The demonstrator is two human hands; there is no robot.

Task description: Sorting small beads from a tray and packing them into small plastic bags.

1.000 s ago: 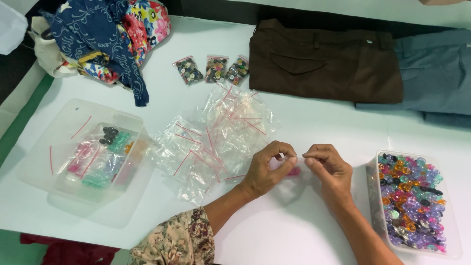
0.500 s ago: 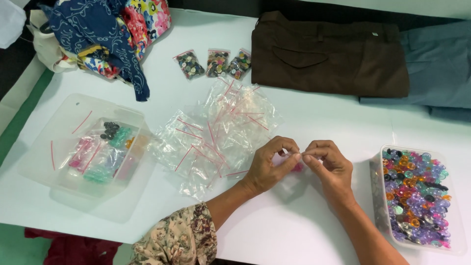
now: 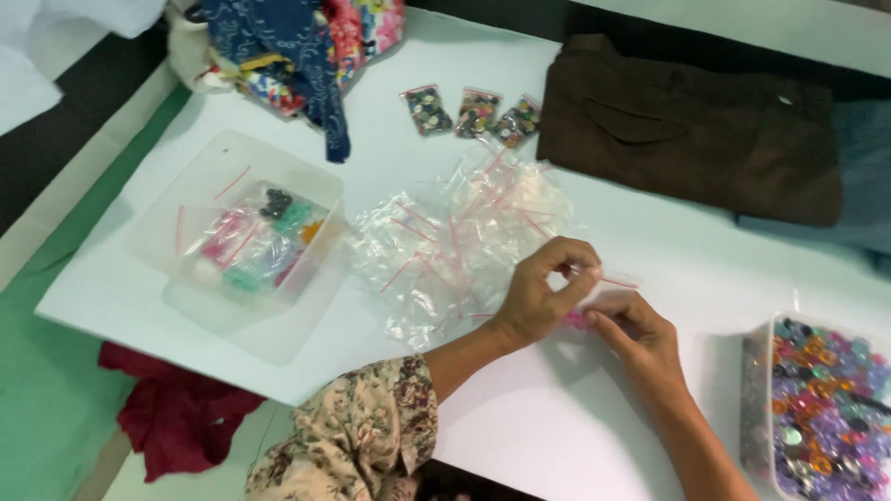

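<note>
My left hand point(image 3: 543, 292) pinches the top of a small clear zip bag point(image 3: 608, 295) with a red seal strip, held just above the white table point(image 3: 483, 436). My right hand point(image 3: 636, 339) grips the same bag from below, where something pink shows between the fingers. A heap of empty clear zip bags point(image 3: 455, 232) lies just left of my hands. To the far right stands a clear tub of mixed coloured buttons point(image 3: 821, 408).
A clear lidded box point(image 3: 246, 246) with bags of coloured buttons sits at the left. Three filled small bags point(image 3: 473, 113) lie at the back. Brown folded cloth point(image 3: 687, 130), grey cloth point(image 3: 868, 176) and a patterned fabric pile point(image 3: 297, 46) line the far edge. Red cloth point(image 3: 176, 417) lies below the table.
Both hands stay together on the small bag; the right hand has dropped slightly below the left. The view has shifted a little.
</note>
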